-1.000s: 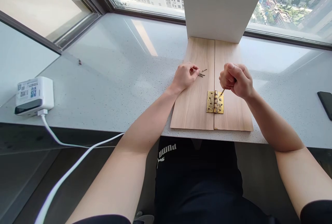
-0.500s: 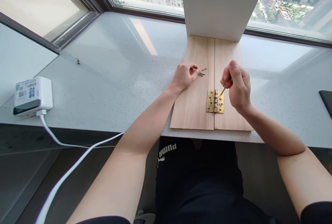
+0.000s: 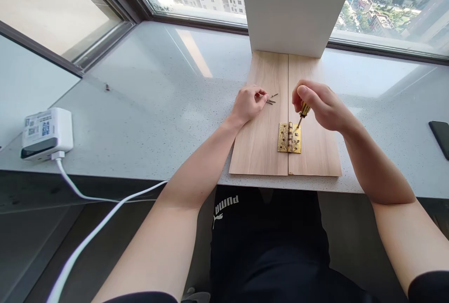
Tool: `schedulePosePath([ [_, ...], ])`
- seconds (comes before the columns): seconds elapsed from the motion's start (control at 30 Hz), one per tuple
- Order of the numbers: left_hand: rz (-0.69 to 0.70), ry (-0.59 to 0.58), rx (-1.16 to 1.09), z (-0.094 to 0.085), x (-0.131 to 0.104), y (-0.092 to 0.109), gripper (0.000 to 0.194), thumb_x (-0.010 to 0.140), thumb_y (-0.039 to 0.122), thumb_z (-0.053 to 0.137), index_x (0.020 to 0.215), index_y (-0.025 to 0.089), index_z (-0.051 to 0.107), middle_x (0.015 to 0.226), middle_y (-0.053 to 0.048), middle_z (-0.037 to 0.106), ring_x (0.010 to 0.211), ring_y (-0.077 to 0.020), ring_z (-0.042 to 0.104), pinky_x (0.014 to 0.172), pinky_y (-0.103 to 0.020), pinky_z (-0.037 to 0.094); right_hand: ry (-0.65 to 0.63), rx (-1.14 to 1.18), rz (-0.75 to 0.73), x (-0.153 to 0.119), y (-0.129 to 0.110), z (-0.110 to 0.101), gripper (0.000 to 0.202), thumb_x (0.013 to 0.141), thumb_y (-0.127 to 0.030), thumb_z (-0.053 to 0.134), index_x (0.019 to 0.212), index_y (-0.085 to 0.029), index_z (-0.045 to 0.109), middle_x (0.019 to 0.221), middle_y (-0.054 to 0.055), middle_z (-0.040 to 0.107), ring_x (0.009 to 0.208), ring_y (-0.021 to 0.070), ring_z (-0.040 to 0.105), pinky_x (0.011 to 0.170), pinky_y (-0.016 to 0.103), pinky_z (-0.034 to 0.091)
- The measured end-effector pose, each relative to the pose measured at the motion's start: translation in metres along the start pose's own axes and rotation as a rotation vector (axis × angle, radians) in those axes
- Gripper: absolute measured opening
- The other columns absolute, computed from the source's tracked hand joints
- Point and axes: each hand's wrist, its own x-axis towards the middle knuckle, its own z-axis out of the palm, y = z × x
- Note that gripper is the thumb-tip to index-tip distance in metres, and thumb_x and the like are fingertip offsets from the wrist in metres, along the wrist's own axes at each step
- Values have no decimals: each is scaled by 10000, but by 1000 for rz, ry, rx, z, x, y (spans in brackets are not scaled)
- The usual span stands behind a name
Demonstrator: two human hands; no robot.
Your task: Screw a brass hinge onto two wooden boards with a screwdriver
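My right hand (image 3: 321, 102) is closed round the yellow and black handle of a screwdriver (image 3: 305, 109). Its tip points down at the upper part of the right leaf of a brass hinge (image 3: 284, 138). The hinge lies open across the seam between two wooden boards (image 3: 257, 153), its knuckle along the gap. Resting on the left board, my left hand (image 3: 249, 103) has its fingers pinched together beside several loose screws (image 3: 270, 102). What those fingers hold, if anything, is hidden.
Behind the boards stands a white box (image 3: 294, 18) against the window. A white plug-in device (image 3: 47, 132) with a white cable (image 3: 105, 228) sits at the left of the speckled sill (image 3: 147, 106). A dark flat object (image 3: 440, 138) lies at the far right.
My right hand has turned and tipped over to the left, so the screwdriver's handle now shows below the fingers. My left hand stays by the screws. The view has shifted slightly.
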Motion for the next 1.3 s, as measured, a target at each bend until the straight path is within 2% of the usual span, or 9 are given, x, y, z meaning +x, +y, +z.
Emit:
schedulePosePath([
  [0.13,4,-6,-6,-1,-1,-1,91,1119,227,779,1068,214,853,1136,-128,871,1079,-306,857,1091,-499,699,263,-629,-12,-13,-15,1,344,1228,-433,524,933,-289,419,952,72,648,782,220,506,736,425,351],
  [0.23,18,-11,11,-1,-1,-2,98,1129,220,770,1079,212,853,1137,-130,871,1082,-306,865,1090,-505,697,299,-730,84,-20,-14,2,432,1223,-482,586,917,-292,347,754,0,501,635,174,292,675,409,236],
  [0.37,25,-6,21,0,0,-3,88,1128,210,785,1071,217,852,1105,-117,872,1085,-304,873,1084,-499,697,277,-743,81,-24,-13,2,479,1147,-455,755,922,-291,366,635,-53,407,595,148,189,656,396,175],
  [0.5,32,-6,3,1,0,-3,82,1130,201,798,1077,207,860,1101,-120,874,1090,-306,878,1078,-495,702,151,-759,60,-24,-22,-1,328,1136,-259,677,963,-287,400,644,-48,495,585,159,282,673,396,213],
  [0.8,7,2,13,0,0,1,92,1118,182,789,1060,197,858,1100,-118,867,1066,-295,853,1069,-475,696,-44,-715,-29,-23,-24,-17,116,1165,-276,642,1145,-271,527,756,-38,553,627,182,429,694,390,325],
  [0.93,13,11,-10,0,-1,1,99,1118,159,794,1054,196,860,1083,-113,860,1019,-284,856,1032,-463,700,150,-571,-75,-17,-8,-2,160,1188,-294,595,1072,-292,484,1033,71,701,976,283,636,892,466,501],
  [1.07,29,14,2,0,-1,-1,84,1120,185,801,1068,203,865,1103,-113,865,1038,-296,858,1038,-475,698,164,12,-8,-10,4,29,375,1228,-619,626,1053,-306,515,980,38,682,878,234,616,799,427,518],
  [1.17,33,5,26,0,-1,-2,90,1125,226,789,1087,203,868,1130,-117,877,1057,-298,853,1073,-481,687,265,296,24,-9,2,53,616,1158,-834,681,910,-302,495,801,-17,498,730,188,462,675,385,396],
  [1.3,32,-6,39,1,0,-3,120,1125,265,764,1078,209,859,1126,-118,879,1058,-300,847,1083,-492,686,368,429,-35,-10,-3,67,748,1178,-810,662,729,-282,381,694,-43,353,627,141,302,596,366,240],
])
